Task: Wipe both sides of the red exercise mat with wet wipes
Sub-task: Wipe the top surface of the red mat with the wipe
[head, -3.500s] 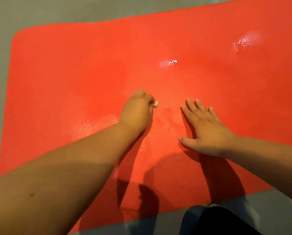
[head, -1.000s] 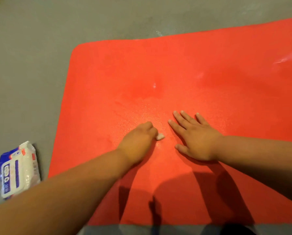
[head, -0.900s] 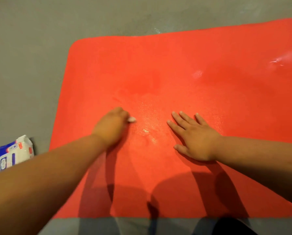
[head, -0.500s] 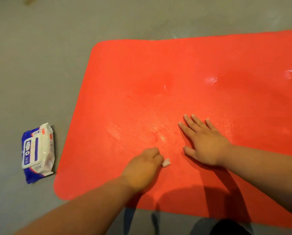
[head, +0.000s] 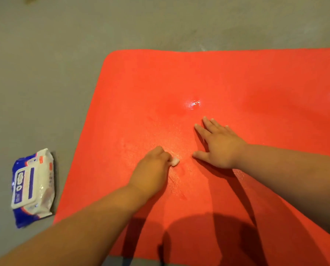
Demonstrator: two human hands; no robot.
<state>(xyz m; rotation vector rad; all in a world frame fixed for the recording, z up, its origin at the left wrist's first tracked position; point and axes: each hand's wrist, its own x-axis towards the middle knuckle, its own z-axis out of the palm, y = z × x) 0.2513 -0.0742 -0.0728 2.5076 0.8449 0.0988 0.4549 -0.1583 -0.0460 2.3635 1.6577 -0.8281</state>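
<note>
Mat (head: 237,77) red and wet-glossy, left fingers (head: 163,155) curled round wipe (head: 175,161), right fingers (head: 208,124) flat.

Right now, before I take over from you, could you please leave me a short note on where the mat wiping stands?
Left grip pinches a small balled white wet wipe against the flat red exercise mat.
Right grip lies flat, fingers straight, steadying the mat.
Blue-and-white pack of wipes lies on the grey floor, left of the mat.
Done: wet sheen around the grips.
To do: the dry-looking rest of this face; whether the underside is wiped cannot be told.
</note>
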